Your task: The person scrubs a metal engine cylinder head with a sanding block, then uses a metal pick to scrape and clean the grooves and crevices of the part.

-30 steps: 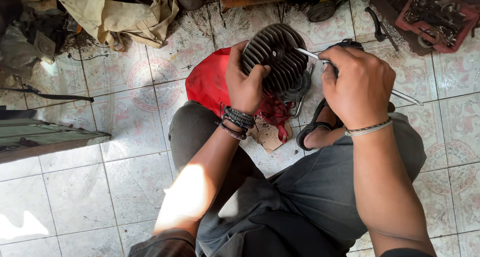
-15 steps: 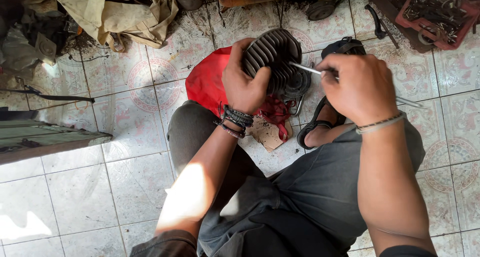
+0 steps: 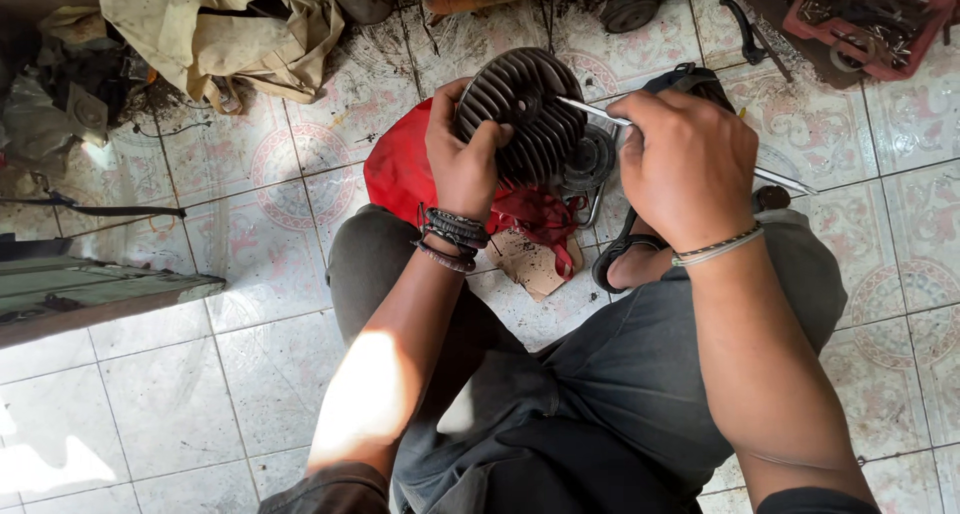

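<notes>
Our left hand held the round finned metal part over the red cloth on the floor. Our right hand gripped a thin metal tool, whose tip had moved in among the fins.

Finned cylinder head held above floor, centre far. Left hand grips its left edge. Right hand just right of it, holding thin metal tool whose tip touches fins. Cloth on floor beneath and left of head. Cardboard scrap near side of cloth, between knees. Sandalled foot below right hand. Crumpled fabric pile far left. Tray of parts far right corner. Plank at left edge.
</notes>
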